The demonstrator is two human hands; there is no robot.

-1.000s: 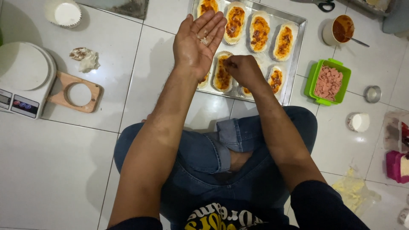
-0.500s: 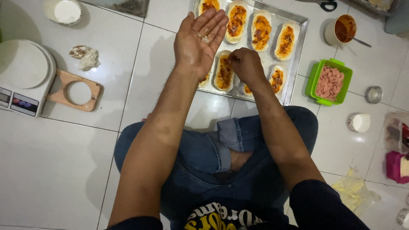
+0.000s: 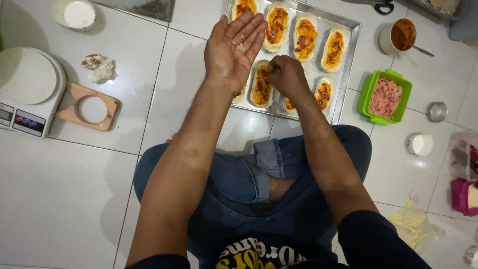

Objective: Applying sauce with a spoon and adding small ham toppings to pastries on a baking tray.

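I sit cross-legged on a white tiled floor before a metal baking tray (image 3: 348, 55) of oval dough pieces (image 3: 304, 36) spread with orange-red sauce. My left hand (image 3: 233, 50) hovers palm up over the tray's left side, fingers apart, with a few pale bits of topping lying on the palm. My right hand (image 3: 286, 75) is bunched with fingertips pinched, pressed down over a sauced dough piece (image 3: 261, 88) in the near row. What the fingertips pinch is hidden.
A green tub of pink sausage slices (image 3: 385, 97) sits right of the tray, a cup of sauce with a spoon (image 3: 399, 36) behind it. A white kitchen scale (image 3: 25, 87), a wooden ring cutter (image 3: 89, 107) and a paper cup (image 3: 74, 12) lie left.
My right hand has shifted slightly left and down over the near row. The left hand stays raised, palm up.
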